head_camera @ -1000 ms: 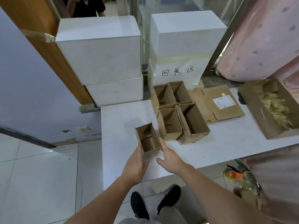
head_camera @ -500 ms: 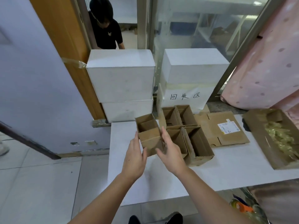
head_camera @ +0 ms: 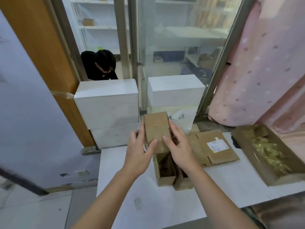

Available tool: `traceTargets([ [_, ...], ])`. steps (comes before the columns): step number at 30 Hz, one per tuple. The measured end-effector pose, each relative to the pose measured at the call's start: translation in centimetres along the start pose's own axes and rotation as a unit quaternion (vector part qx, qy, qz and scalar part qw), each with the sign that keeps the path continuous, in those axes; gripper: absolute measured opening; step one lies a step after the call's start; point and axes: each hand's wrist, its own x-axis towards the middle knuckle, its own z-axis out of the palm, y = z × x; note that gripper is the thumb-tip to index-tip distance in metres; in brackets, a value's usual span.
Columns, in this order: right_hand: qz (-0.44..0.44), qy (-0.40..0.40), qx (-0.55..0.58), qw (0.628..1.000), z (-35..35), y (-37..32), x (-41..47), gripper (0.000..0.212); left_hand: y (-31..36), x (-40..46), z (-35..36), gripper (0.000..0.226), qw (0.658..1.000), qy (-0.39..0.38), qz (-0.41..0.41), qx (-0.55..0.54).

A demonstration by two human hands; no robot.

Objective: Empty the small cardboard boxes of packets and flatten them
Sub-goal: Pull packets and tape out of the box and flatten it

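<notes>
White matte tabletop [head_camera: 231, 187] fills lower frame. Centre frame: left hand [head_camera: 138, 156] and right hand [head_camera: 179, 149] grasp a small brown corrugated cardboard box [head_camera: 156, 128], rectangular, raised above open-topped boxes [head_camera: 165, 171] on the tabletop

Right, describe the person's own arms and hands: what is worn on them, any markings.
Both forearms are bare to the frame's edge, with no sleeves showing. The left hand and right hand wear no gloves, rings, watch or bands, and no markings show.
</notes>
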Motion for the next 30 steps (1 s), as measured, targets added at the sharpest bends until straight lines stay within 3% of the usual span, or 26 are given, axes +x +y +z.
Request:
traceTargets([
  [6,0.001,0.022,0.094,0.995,-6.3,-0.3,0.4,0.067,7.4,1.7,5.6,0.081,0.997,0.022,0.026,-0.071],
  [17,0.024,0.034,0.11,0.993,-14.4,3.4,-0.4,0.068,12.6,2.0,15.8,0.073,0.972,-0.008,-0.004,-0.235],
  [25,0.017,0.071,0.076,0.994,-16.5,3.9,0.3,0.066,13.8,2.7,16.9,0.07,0.962,-0.033,-0.014,-0.271],
  [30,0.027,0.055,0.04,0.997,-16.5,4.0,1.0,0.068,14.4,3.4,16.6,0.055,0.952,-0.046,0.021,-0.302],
])
